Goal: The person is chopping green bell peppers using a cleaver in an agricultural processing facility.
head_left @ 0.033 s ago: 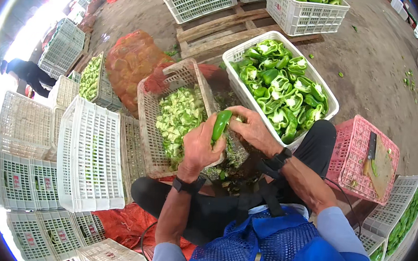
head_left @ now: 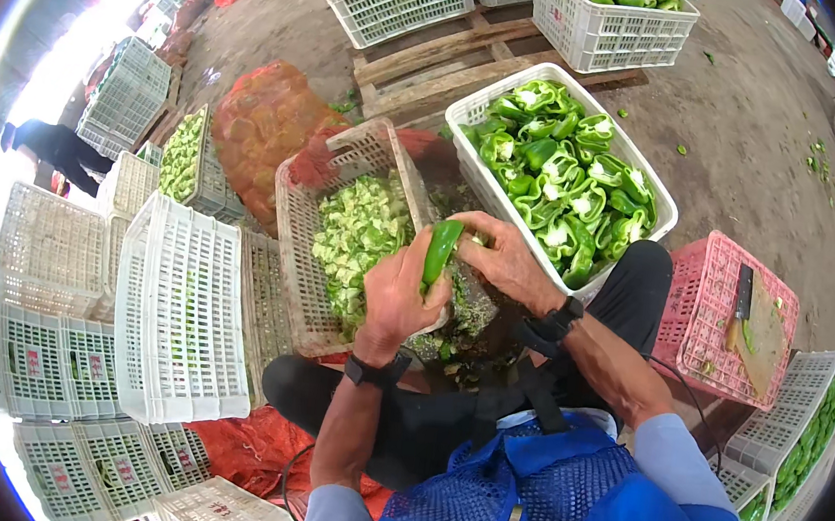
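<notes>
Left hand (head_left: 396,294) gripped pepper (head_left: 441,250) | right hand (head_left: 503,259) pinched its top | risk: pepper slipping, scraps missing crate (head_left: 293,218)

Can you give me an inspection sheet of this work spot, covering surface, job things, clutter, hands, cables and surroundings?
Surface: bare concrete floor strewn with green scraps.
Job's things: green pepper held by both hands; white crate of halved peppers; tan crate of pale trimmings.
Clutter: pink crate upturned, cleaver on top; orange mesh sack; empty white crates at left.
Hands: left hand grips the pepper; right hand is on its upper end.
Cables: thin black cord by the right knee.
Surroundings: wooden pallet, more crates, a person far left.
</notes>
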Demonstrator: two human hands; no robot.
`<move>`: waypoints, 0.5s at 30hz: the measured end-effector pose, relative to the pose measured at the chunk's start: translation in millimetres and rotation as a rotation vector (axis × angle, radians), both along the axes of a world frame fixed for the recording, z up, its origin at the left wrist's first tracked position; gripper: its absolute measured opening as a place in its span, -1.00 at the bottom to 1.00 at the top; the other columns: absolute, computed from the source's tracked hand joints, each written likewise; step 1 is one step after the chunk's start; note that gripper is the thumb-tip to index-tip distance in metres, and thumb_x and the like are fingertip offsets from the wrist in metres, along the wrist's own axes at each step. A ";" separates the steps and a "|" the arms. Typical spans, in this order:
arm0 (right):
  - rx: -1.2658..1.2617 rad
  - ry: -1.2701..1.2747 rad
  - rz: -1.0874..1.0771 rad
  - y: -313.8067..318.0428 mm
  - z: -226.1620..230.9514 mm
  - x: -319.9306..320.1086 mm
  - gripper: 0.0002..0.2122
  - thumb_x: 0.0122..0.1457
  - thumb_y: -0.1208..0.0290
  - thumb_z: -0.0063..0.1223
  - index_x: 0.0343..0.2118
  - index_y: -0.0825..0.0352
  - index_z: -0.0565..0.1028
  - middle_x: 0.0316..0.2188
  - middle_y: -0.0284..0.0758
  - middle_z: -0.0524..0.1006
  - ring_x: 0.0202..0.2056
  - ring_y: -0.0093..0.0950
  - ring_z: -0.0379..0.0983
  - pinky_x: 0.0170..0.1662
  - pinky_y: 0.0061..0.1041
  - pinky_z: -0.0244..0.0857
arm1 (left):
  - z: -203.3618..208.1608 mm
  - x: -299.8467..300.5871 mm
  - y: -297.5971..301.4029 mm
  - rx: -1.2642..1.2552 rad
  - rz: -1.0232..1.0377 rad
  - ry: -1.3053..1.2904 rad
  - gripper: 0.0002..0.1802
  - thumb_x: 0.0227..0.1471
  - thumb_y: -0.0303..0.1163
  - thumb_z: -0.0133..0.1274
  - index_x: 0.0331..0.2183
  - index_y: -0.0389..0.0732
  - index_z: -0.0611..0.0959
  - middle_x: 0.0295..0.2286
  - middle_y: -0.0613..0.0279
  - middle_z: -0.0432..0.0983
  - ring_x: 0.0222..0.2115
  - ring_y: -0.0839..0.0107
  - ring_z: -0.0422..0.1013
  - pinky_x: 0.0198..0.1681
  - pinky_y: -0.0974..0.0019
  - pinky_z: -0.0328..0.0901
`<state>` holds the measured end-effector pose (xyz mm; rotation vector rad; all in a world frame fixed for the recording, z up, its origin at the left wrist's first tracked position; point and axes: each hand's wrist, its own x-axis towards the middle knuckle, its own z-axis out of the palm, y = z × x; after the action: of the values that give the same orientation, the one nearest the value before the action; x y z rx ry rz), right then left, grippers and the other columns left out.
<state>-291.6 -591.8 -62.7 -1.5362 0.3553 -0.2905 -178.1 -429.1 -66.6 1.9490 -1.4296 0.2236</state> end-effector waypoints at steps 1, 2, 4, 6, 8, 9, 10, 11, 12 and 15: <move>0.006 -0.089 0.008 5.0 17.1 -1.1 -0.68 0.20 0.44 0.10 0.01 0.40 0.51 -0.27 -0.40 0.58 -0.30 -0.67 0.41 -0.25 -0.52 0.36 | 2.1 0.0 1.0 -0.092 -0.001 -0.057 -0.35 -0.15 -0.46 0.27 0.05 -0.39 0.52 -0.38 -0.05 0.59 -0.48 0.09 0.53 -0.42 0.16 0.43; 0.008 -0.092 0.007 7.8 13.1 6.9 -0.68 0.20 0.44 0.10 0.01 0.40 0.51 -0.27 -0.40 0.58 -0.30 -0.67 0.41 -0.25 -0.52 0.36 | 3.8 0.1 2.1 -0.183 -0.002 -0.113 -0.33 -0.18 -0.48 0.27 0.05 -0.40 0.52 -0.41 -0.02 0.58 -0.52 0.11 0.51 -0.45 0.16 0.42; -0.242 -0.322 -0.066 14.7 15.0 22.3 -0.72 0.29 0.30 0.09 0.00 0.27 0.52 -0.54 -0.51 0.44 -0.60 -0.79 0.24 -0.54 -0.68 0.12 | 8.1 0.4 8.1 -0.165 0.013 -0.113 -0.33 -0.18 -0.50 0.27 0.04 -0.42 0.52 -0.41 -0.03 0.58 -0.52 0.11 0.52 -0.45 0.16 0.42; -0.068 -0.116 0.000 17.5 14.6 25.2 -0.72 0.27 0.33 0.12 0.01 0.29 0.51 -0.54 -0.49 0.45 -0.57 -0.77 0.25 -0.54 -0.66 0.13 | 10.2 3.8 12.7 -0.147 0.033 -0.114 -0.34 -0.18 -0.52 0.28 0.04 -0.43 0.51 -0.41 -0.03 0.58 -0.52 0.12 0.52 -0.44 0.17 0.43; 0.007 -0.147 -0.010 18.2 -2.5 35.6 -0.73 0.26 0.40 0.11 0.01 0.31 0.50 -0.54 -0.48 0.45 -0.54 -0.75 0.28 -0.51 -0.62 0.18 | 12.8 6.7 9.1 -0.178 -0.008 -0.133 -0.33 -0.18 -0.53 0.28 0.04 -0.43 0.51 -0.40 -0.06 0.58 -0.50 0.08 0.52 -0.41 0.16 0.45; 0.011 -0.151 -0.007 22.5 -9.5 40.5 -0.73 0.26 0.40 0.11 0.01 0.31 0.50 -0.54 -0.48 0.45 -0.54 -0.75 0.28 -0.51 -0.62 0.18 | 11.4 8.2 11.8 -0.174 -0.005 -0.138 -0.33 -0.18 -0.53 0.28 0.04 -0.43 0.51 -0.40 -0.06 0.58 -0.50 0.08 0.52 -0.41 0.16 0.45; -0.079 -0.188 -0.058 27.9 -15.8 44.1 -0.73 0.26 0.44 0.09 0.01 0.32 0.50 -0.54 -0.48 0.44 -0.53 -0.73 0.29 -0.50 -0.61 0.20 | 7.2 10.0 14.8 -0.163 0.016 -0.091 -0.35 -0.16 -0.52 0.27 0.04 -0.42 0.51 -0.40 -0.04 0.59 -0.50 0.12 0.53 -0.39 0.18 0.46; -0.168 -0.225 -0.110 32.2 -21.6 45.5 -0.73 0.25 0.48 0.07 0.01 0.34 0.50 -0.55 -0.49 0.43 -0.52 -0.71 0.30 -0.49 -0.60 0.21 | 5.4 10.6 17.7 -0.152 0.036 -0.044 -0.37 -0.13 -0.52 0.26 0.05 -0.42 0.51 -0.39 -0.03 0.60 -0.49 0.16 0.54 -0.37 0.19 0.47; -0.165 -0.226 -0.110 34.5 -25.0 46.0 -0.73 0.25 0.48 0.07 0.01 0.34 0.50 -0.55 -0.49 0.43 -0.52 -0.71 0.30 -0.49 -0.60 0.21 | 7.0 7.9 17.4 -0.149 0.038 -0.044 -0.37 -0.13 -0.52 0.26 0.05 -0.42 0.51 -0.39 -0.03 0.60 -0.49 0.16 0.54 -0.37 0.19 0.47; -0.030 -0.226 -0.091 35.7 -26.2 39.7 -0.71 0.20 0.54 -0.01 0.00 0.41 0.49 -0.44 -0.31 0.56 -0.56 -0.61 0.47 -0.51 -0.58 0.36 | -7.2 13.0 22.4 -0.203 0.187 0.474 -0.50 0.05 -0.50 0.12 0.06 -0.39 0.50 -0.19 0.01 0.59 -0.26 0.41 0.51 -0.15 0.30 0.42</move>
<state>-251.9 -556.1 -88.9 -1.5007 0.2434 -0.5381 -165.0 -406.6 -73.7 1.8130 -0.8852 -0.0125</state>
